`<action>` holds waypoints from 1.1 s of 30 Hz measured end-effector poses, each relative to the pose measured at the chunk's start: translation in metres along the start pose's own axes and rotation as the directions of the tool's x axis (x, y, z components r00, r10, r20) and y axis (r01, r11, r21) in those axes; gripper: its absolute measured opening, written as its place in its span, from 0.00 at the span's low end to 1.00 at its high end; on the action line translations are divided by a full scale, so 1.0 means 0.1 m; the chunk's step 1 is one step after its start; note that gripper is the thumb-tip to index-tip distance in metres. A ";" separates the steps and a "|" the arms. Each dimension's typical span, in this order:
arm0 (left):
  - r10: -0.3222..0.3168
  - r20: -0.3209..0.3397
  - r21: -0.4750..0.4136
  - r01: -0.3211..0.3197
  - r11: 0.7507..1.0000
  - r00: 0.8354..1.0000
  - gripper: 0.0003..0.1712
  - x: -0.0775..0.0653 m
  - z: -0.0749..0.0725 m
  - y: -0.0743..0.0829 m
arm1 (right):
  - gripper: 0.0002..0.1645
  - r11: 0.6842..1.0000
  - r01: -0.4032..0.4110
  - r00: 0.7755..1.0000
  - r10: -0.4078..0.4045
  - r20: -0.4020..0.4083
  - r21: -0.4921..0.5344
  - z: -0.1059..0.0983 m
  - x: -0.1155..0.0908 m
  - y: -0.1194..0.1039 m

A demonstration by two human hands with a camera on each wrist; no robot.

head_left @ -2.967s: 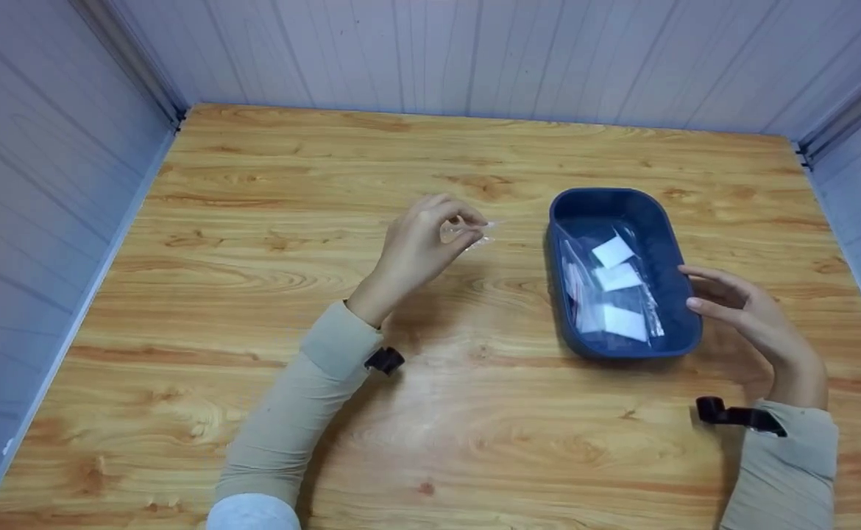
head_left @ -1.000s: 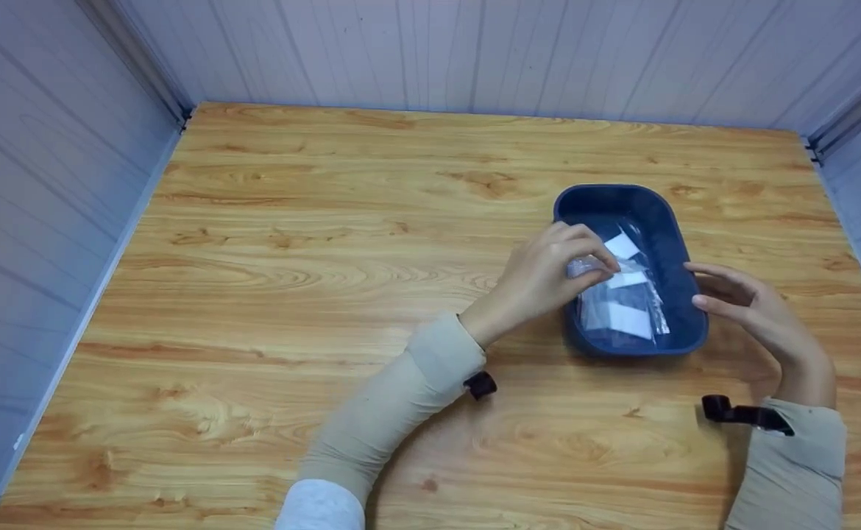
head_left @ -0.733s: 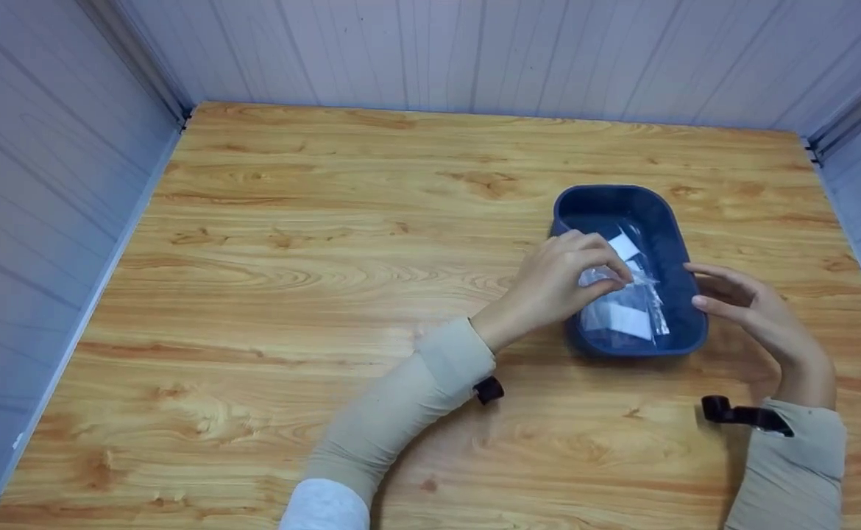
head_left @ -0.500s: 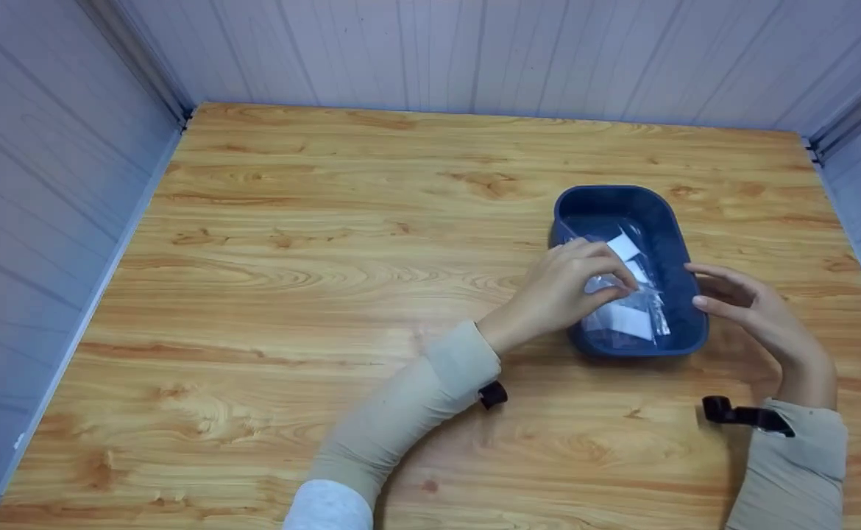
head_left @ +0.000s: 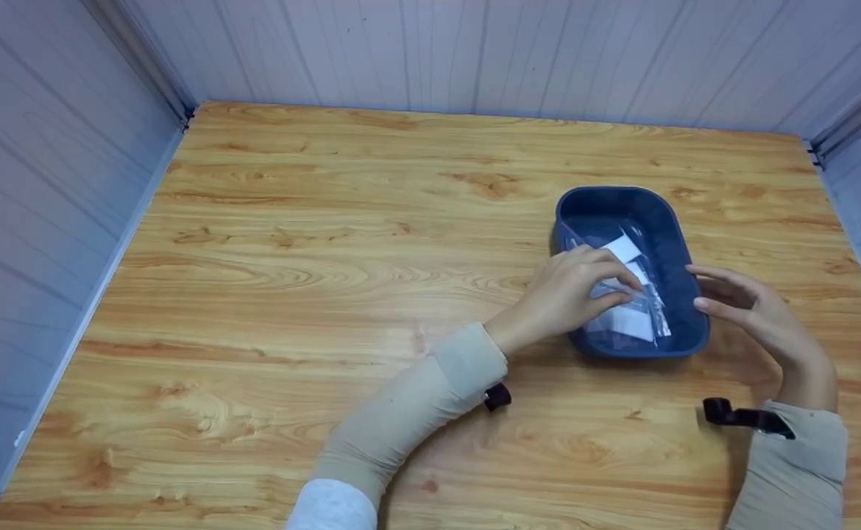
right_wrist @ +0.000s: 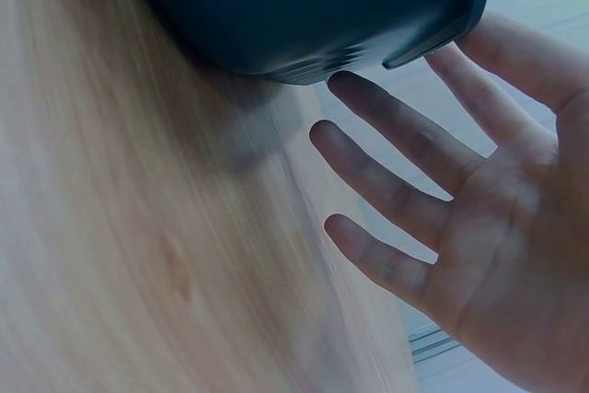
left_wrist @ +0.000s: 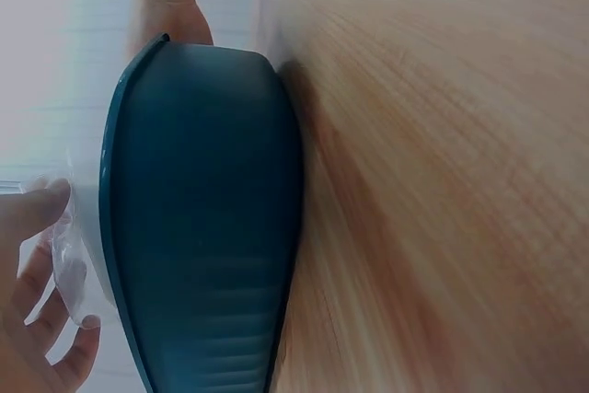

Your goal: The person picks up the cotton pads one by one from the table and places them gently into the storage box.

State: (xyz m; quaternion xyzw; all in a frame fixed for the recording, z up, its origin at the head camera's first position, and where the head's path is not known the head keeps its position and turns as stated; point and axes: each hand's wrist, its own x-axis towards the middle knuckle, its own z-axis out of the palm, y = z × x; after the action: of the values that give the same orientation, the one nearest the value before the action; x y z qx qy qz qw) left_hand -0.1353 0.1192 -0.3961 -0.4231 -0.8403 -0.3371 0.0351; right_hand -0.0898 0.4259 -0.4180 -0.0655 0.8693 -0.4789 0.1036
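My left hand (head_left: 567,294) is over the left side of a dark blue plastic bin (head_left: 684,316), pinching a small clear plastic bag (left_wrist: 74,269) between thumb and fingertips. In the left wrist view the bag hangs just above the bin's rim, and the other fingers are loosely bent behind it. Inside the bin lie several clear bags with white labels (head_left: 631,322), partly covered by that hand. My right hand (head_left: 762,316) rests its thumb and index fingertip on the bin's right wall. Its fingers are spread and nearly straight in the right wrist view.
The bin stands on a wood-grain table (head_left: 291,221), right of its middle. Pale panel walls (head_left: 438,51) close in the back and both sides. Each sleeve cuff carries a black wrist mount (head_left: 747,418).
My left hand has carried the clear bag rightward from the middle of the table to over the bin, then slightly toward the near end. The right hand has stayed at the bin's wall.
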 end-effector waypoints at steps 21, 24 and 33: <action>-0.027 0.050 -0.014 0.028 1.000 0.998 0.15 0.01 0.03 0.02 | 0.30 1.000 0.023 1.000 -0.023 0.007 0.007 -0.01 -0.01 0.01; -0.027 0.051 -0.011 0.028 1.000 0.998 0.16 0.00 0.02 0.03 | 0.30 1.000 0.013 1.000 -0.013 0.009 0.001 0.00 0.00 0.01; -0.010 0.036 -0.031 0.011 0.999 0.999 0.15 -0.02 -0.02 0.06 | 0.30 1.000 0.010 1.000 -0.010 0.003 0.001 0.00 0.00 0.01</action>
State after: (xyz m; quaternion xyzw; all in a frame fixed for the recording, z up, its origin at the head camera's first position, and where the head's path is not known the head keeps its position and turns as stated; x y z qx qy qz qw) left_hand -0.1299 0.1188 -0.3924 -0.4251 -0.8376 -0.3428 0.0114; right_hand -0.0902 0.4261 -0.4190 -0.0704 0.8685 -0.4798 0.1024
